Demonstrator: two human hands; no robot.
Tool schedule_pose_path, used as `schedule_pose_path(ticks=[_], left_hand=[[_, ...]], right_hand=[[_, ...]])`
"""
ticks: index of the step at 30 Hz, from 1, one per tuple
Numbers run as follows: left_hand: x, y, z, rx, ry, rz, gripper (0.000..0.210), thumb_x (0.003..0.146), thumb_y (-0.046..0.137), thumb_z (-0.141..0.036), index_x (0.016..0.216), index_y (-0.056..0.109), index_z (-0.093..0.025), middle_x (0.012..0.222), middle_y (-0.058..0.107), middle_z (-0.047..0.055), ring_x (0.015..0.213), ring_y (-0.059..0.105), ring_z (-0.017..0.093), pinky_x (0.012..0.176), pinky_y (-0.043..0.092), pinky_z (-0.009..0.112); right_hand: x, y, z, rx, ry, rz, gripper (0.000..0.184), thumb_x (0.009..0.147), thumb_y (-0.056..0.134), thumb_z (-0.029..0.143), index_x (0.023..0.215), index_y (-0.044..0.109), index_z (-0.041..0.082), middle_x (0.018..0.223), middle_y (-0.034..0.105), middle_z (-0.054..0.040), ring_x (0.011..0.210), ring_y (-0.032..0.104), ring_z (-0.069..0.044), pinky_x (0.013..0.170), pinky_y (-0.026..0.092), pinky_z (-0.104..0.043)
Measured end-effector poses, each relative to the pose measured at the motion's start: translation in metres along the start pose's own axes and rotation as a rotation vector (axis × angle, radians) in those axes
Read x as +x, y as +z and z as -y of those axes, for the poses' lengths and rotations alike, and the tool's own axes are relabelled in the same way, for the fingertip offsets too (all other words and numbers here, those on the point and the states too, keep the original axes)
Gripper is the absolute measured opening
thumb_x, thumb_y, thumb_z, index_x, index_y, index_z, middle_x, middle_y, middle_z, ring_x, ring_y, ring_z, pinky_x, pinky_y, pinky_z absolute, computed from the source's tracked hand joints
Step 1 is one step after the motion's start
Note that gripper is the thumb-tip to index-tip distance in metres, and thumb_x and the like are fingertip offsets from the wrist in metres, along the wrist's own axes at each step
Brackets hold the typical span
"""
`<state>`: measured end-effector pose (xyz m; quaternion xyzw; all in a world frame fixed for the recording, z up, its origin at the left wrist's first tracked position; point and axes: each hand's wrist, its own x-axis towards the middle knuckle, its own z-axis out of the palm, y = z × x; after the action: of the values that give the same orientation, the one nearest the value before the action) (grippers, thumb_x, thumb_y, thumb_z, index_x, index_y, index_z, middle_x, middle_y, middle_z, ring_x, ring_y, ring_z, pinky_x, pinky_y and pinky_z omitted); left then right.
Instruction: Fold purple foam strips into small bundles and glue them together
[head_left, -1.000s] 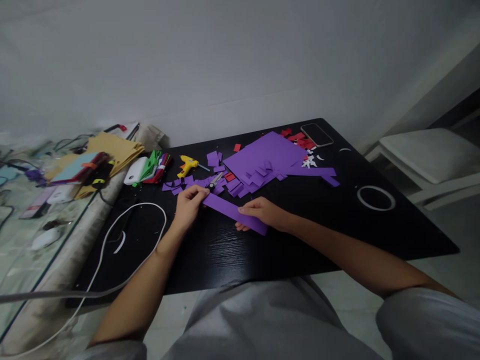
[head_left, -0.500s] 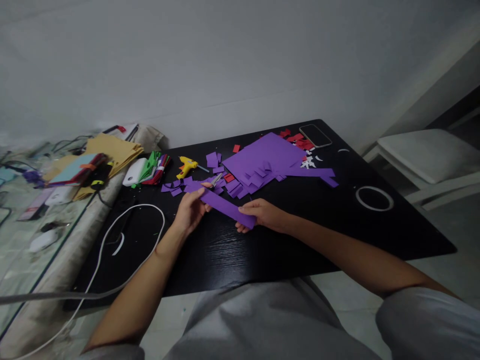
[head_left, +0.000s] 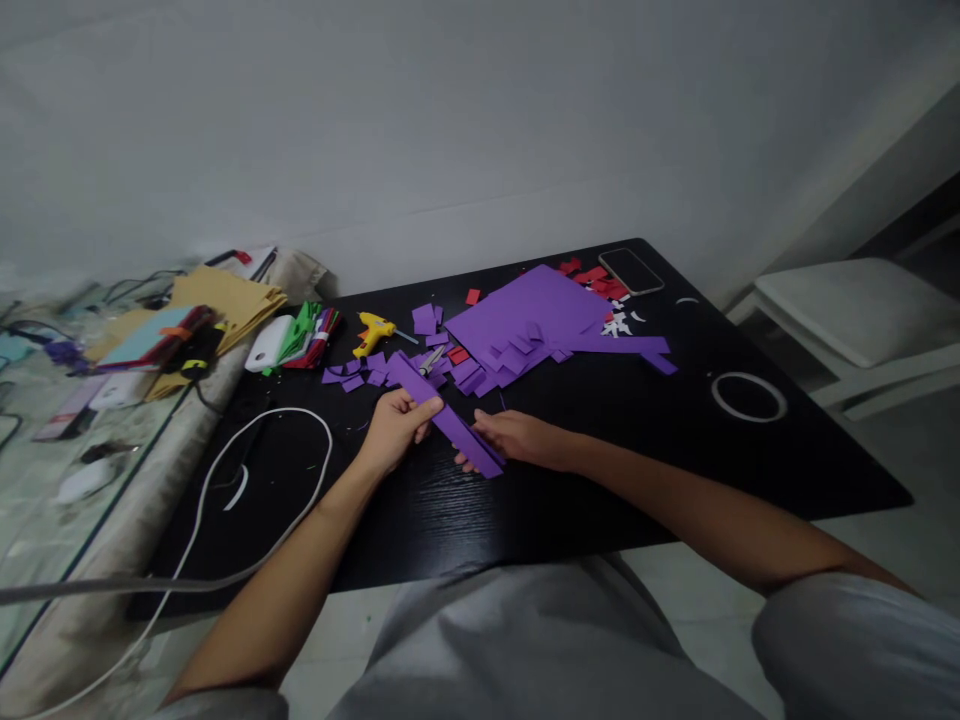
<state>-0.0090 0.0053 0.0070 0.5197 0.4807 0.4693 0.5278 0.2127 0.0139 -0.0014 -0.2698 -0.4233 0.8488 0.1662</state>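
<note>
A long purple paper strip (head_left: 450, 420) is held between both hands just above the black table (head_left: 600, 470). My left hand (head_left: 394, 430) pinches the strip near its middle, thumb on top. My right hand (head_left: 510, 437) grips its near end. The strip runs diagonally, its far end pointing toward a scatter of small purple paper pieces (head_left: 360, 375). Small scissors (head_left: 431, 362) lie among those pieces, just past the strip. A large purple sheet (head_left: 525, 310) with cut fringes lies farther back.
A yellow glue gun (head_left: 373, 330) lies at the back left. A phone (head_left: 631, 270) and red scraps (head_left: 596, 278) are at the far corner, a white tape ring (head_left: 748, 396) at the right. A white cable (head_left: 247, 470) loops on the left. A white chair (head_left: 855, 310) stands right.
The strip has turned steeper and looks narrower, as if folded lengthwise. My left hand slid toward its middle and my right hand moved left, closer to the left hand.
</note>
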Motion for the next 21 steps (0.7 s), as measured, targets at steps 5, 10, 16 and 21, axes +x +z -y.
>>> schedule_pose_path(ticks=[5,10,16,21], left_hand=[[-0.003,0.008,-0.002,0.131,-0.044,0.033,0.044,0.077,0.077,-0.047,0.057,0.054,-0.016,0.040,0.046,-0.005,0.037,0.035,0.006,0.043,0.024,0.022],[-0.004,0.011,-0.006,0.125,-0.013,0.059,0.048,0.086,0.068,-0.049,0.055,0.053,-0.016,0.042,0.048,-0.003,0.039,0.037,0.007,0.045,0.028,0.023],[0.000,0.004,-0.011,0.070,0.047,-0.077,0.047,0.088,0.066,-0.045,0.053,0.053,-0.016,0.043,0.049,-0.002,0.040,0.040,0.007,0.044,0.029,0.023],[-0.002,0.008,-0.013,0.105,0.043,-0.092,0.041,0.085,0.070,-0.044,0.058,0.058,-0.016,0.046,0.056,-0.001,0.039,0.046,0.007,0.044,0.035,0.021]], right_hand=[[-0.001,0.004,-0.007,-0.066,-0.089,-0.030,0.049,0.081,0.073,0.055,0.101,0.073,0.009,0.100,0.077,-0.0143,0.088,0.075,-0.022,0.087,0.057,-0.036],[-0.004,0.002,-0.009,-0.118,-0.125,-0.033,0.046,0.079,0.075,0.053,0.096,0.074,0.010,0.100,0.077,-0.0142,0.086,0.075,-0.024,0.084,0.058,-0.039],[-0.004,0.002,-0.008,-0.118,-0.090,0.010,0.048,0.080,0.074,0.054,0.098,0.071,0.010,0.106,0.076,-0.0168,0.088,0.076,-0.023,0.084,0.058,-0.037],[0.000,0.004,-0.013,-0.108,-0.106,-0.035,0.050,0.075,0.077,0.056,0.094,0.071,0.009,0.103,0.077,-0.0172,0.086,0.076,-0.023,0.084,0.059,-0.038]])
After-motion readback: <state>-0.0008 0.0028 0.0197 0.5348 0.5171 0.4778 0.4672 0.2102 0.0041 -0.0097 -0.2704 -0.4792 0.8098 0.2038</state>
